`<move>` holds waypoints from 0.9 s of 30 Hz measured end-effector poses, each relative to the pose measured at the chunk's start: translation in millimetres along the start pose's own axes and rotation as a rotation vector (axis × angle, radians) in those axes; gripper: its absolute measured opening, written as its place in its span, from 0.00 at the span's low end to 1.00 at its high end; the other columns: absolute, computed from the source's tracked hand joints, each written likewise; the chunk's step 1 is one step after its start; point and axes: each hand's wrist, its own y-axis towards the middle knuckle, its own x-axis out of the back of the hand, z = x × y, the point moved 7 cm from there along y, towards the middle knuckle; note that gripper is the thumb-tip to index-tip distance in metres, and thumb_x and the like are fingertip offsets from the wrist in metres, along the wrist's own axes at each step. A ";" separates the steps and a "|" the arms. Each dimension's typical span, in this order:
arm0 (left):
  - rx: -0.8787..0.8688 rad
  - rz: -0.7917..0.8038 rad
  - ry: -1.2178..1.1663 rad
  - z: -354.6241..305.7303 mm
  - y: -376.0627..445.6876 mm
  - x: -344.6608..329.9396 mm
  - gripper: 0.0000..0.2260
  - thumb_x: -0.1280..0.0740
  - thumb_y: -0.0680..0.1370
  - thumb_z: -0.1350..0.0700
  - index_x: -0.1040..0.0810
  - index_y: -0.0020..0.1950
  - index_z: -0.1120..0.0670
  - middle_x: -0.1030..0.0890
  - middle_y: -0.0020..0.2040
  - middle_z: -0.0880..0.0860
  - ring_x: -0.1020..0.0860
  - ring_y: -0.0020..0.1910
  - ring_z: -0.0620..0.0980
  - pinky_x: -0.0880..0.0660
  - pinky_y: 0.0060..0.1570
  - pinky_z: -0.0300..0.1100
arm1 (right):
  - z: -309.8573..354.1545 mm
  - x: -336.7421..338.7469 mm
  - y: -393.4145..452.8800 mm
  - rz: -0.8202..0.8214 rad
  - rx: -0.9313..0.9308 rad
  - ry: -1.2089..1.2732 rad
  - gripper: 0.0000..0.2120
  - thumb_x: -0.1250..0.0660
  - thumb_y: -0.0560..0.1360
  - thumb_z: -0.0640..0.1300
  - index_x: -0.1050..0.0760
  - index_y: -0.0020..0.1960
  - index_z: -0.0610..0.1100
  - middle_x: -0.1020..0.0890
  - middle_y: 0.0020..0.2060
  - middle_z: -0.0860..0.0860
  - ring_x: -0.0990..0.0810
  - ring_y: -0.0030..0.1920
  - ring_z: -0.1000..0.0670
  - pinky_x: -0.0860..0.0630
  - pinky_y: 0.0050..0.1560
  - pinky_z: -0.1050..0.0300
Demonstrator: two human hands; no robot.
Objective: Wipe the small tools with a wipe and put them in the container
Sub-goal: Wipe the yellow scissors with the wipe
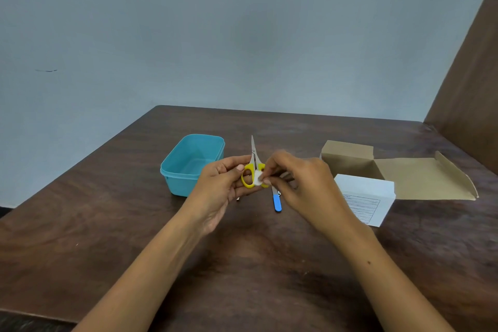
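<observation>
Small scissors (252,153) with yellow handles point away from me, blades closed and upright above the table. My left hand (223,183) grips them by the yellow handles. My right hand (299,183) pinches a small white wipe (258,177) and presses it against the handles. A blue open container (192,163) stands just left of my hands, nothing visible inside. A tool with a blue handle (277,201) lies on the table under my right hand, its upper part hidden. A tiny bit of another item (237,198) peeks out below my left hand.
A white box with a printed label (366,197) lies at the right, beside an opened brown cardboard box (398,170) with its flap spread out. The dark wooden table (242,264) meets a wall behind and a brown panel at the far right.
</observation>
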 end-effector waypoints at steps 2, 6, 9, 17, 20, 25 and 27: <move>0.005 0.009 0.002 -0.3 -0.7 -1.5 0.11 0.43 0.81 0.65 0.24 0.58 0.63 0.16 0.45 0.60 0.15 0.42 0.52 0.18 0.45 0.44 | -1.4 7.3 -0.6 -0.125 -0.015 -0.035 0.07 0.29 0.71 0.36 0.25 0.43 0.46 0.17 0.36 0.53 0.19 0.37 0.53 0.22 0.36 0.50; 0.010 0.014 0.029 0.8 -1.8 -3.1 0.11 0.43 0.81 0.64 0.23 0.58 0.62 0.15 0.45 0.60 0.15 0.42 0.50 0.18 0.44 0.43 | -4.3 0.1 -2.2 -0.129 -0.043 -0.070 0.06 0.31 0.72 0.37 0.25 0.44 0.46 0.17 0.37 0.52 0.19 0.38 0.51 0.22 0.36 0.48; 0.019 0.002 0.016 1.7 -1.0 -2.1 0.11 0.42 0.81 0.65 0.24 0.60 0.64 0.16 0.44 0.61 0.16 0.39 0.50 0.18 0.44 0.45 | -2.6 -9.4 -3.0 -0.067 -0.047 -0.058 0.08 0.30 0.71 0.37 0.25 0.46 0.48 0.17 0.39 0.52 0.18 0.40 0.51 0.21 0.38 0.48; 0.015 -0.042 0.110 2.9 -1.9 1.9 0.10 0.36 0.77 0.65 0.21 0.58 0.62 0.15 0.45 0.59 0.16 0.40 0.49 0.19 0.37 0.39 | -0.1 -6.7 -1.8 0.040 -0.092 0.073 0.06 0.30 0.66 0.40 0.24 0.40 0.49 0.18 0.33 0.56 0.19 0.35 0.57 0.21 0.38 0.54; -0.007 -0.060 0.113 0.7 -1.1 3.6 0.10 0.36 0.77 0.65 0.21 0.57 0.62 0.15 0.42 0.57 0.16 0.37 0.47 0.19 0.35 0.38 | -1.3 -5.8 -1.7 0.061 -0.103 0.072 0.05 0.29 0.64 0.41 0.24 0.38 0.49 0.18 0.32 0.56 0.19 0.35 0.57 0.21 0.38 0.53; -0.030 -0.081 0.068 -1.3 -1.3 5.5 0.10 0.36 0.77 0.66 0.22 0.58 0.64 0.15 0.44 0.59 0.16 0.38 0.49 0.18 0.39 0.41 | -3.8 -2.5 -1.4 0.010 -0.110 0.070 0.07 0.28 0.65 0.40 0.24 0.38 0.50 0.17 0.33 0.55 0.19 0.35 0.57 0.20 0.37 0.55; -0.025 -0.093 0.068 -1.3 -1.5 7.0 0.10 0.36 0.77 0.66 0.22 0.58 0.64 0.15 0.46 0.60 0.16 0.40 0.50 0.18 0.40 0.42 | -1.4 -3.9 -1.8 0.041 -0.100 0.085 0.07 0.28 0.66 0.38 0.23 0.39 0.49 0.17 0.34 0.55 0.19 0.36 0.57 0.20 0.39 0.56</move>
